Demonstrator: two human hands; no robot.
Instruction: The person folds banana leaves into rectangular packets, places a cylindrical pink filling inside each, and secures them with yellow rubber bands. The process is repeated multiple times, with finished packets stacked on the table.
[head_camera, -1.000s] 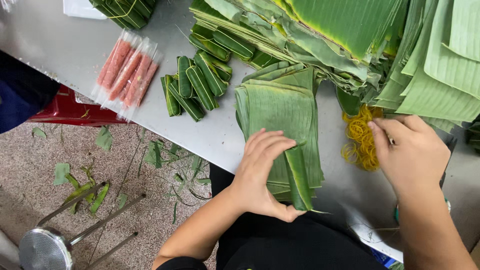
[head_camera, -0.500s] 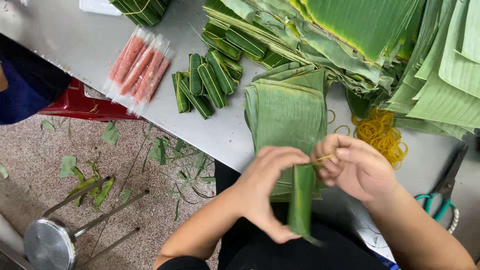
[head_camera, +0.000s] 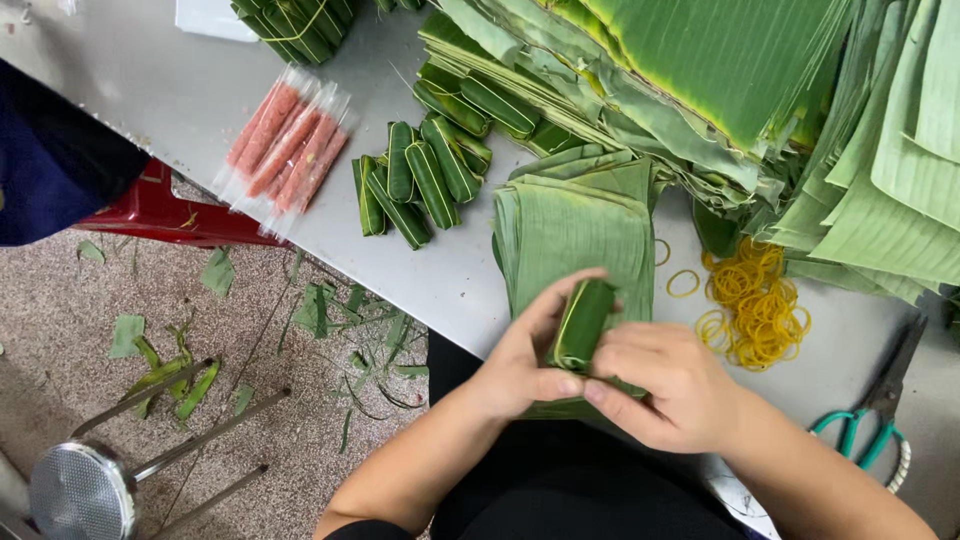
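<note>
The flat leaf strip is now a tight, ribbed green roll (head_camera: 583, 325), pinched closed between left hand (head_camera: 520, 365) and right hand (head_camera: 670, 385), over the smooth leaf stack (head_camera: 580, 225). Yellow rubber bands (head_camera: 755, 300) coil just right; glossy finished rolls (head_camera: 415, 180) lie farther left.

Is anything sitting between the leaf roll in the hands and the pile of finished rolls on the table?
Nothing visible: bare grey table lies between the leaf roll and the finished rolls; the cut leaf stack lies just beside that path.
</note>
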